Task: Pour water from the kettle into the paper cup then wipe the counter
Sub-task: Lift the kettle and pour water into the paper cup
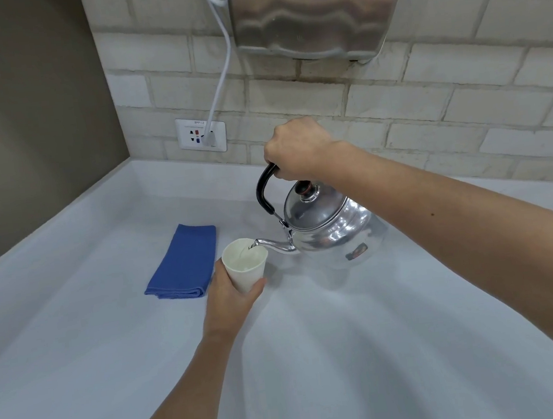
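kettle (330, 229), gripped by its black handle in the right hand (296, 150), tips its spout over the paper cup (246, 268) that the left hand (232, 298) holds tilted above the counter (319, 359), so a steeper tilt could spill.

Two hands are counted: the left hand (231, 297) and the right hand (297, 148). One kettle (329, 227) is seen, with one lid (314, 206), one black handle (264, 190) and one spout (272, 244). One paper cup (245, 264) is counted. One folded blue cloth (184, 263) is found on the tabletop (319, 359), toward its left edge. On the wall beyond the far edge, one steel dispenser (314, 8), one white cable (221, 74) and one socket plate (201, 134) are counted.
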The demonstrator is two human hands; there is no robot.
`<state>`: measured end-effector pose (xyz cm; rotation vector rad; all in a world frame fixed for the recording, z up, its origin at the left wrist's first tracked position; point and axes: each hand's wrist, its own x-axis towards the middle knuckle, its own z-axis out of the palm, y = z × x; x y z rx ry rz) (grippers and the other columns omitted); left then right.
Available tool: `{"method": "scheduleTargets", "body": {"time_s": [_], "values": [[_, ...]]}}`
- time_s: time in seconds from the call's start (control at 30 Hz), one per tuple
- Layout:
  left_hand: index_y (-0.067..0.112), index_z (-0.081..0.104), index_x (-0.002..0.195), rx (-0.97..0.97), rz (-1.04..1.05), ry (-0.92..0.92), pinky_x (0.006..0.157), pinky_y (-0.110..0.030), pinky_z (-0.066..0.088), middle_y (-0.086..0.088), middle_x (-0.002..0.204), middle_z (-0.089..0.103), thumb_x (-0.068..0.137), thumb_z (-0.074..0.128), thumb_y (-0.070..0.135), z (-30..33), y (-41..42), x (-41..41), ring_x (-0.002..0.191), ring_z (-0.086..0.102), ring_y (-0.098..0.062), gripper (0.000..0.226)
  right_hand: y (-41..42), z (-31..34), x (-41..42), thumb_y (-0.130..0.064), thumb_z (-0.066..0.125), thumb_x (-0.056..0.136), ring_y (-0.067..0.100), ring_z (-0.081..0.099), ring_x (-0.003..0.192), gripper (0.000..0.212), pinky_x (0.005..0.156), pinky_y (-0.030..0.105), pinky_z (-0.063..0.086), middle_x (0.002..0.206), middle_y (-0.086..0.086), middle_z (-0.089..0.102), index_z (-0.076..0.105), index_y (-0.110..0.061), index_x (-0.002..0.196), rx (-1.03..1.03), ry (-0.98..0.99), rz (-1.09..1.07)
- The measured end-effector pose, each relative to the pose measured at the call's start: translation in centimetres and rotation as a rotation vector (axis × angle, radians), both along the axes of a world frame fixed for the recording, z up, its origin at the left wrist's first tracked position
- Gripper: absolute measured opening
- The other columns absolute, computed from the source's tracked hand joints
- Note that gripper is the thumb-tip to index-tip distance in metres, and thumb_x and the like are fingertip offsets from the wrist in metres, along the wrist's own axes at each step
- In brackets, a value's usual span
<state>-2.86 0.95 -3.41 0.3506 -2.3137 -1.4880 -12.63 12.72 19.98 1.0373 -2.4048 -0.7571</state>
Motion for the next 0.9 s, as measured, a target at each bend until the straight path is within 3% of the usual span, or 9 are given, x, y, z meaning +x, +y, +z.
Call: {"method": "scheduleTargets", "body": {"time_s": [0.57, 0.9], "values": [[0.015, 0.037, 0.128, -0.008, -0.001, -0.004, 0.095, -0.043, 0.047, -0.005, 0.123, 0.055, 0.07, 0.077, 0.032, -0.03, -0.08, -0.03, 0.113, 0.051, -0.025, 0.073, -0.21, 0.38, 0.24, -0.01, 0.051, 0.084, 0.027, 0.044, 0.062, 0.012, 0.043, 0.021, 0.019, 0.053, 0.002, 0.029, 0.058, -0.009, 0.075, 0.003, -0.011, -0.014], [0.016, 0.037, 0.127, -0.005, -0.003, -0.008, 0.094, -0.045, 0.047, -0.005, 0.122, 0.055, 0.07, 0.077, 0.032, 0.01, -0.03, -0.04, 0.113, 0.051, -0.025, 0.072, -0.32, 0.35, 0.32, -0.01, 0.05, 0.084, 0.027, 0.043, 0.062, 0.014, 0.043, 0.021, 0.02, 0.054, 0.002, 0.029, 0.05, -0.012, 0.07, -0.009, -0.023, -0.006]]}}
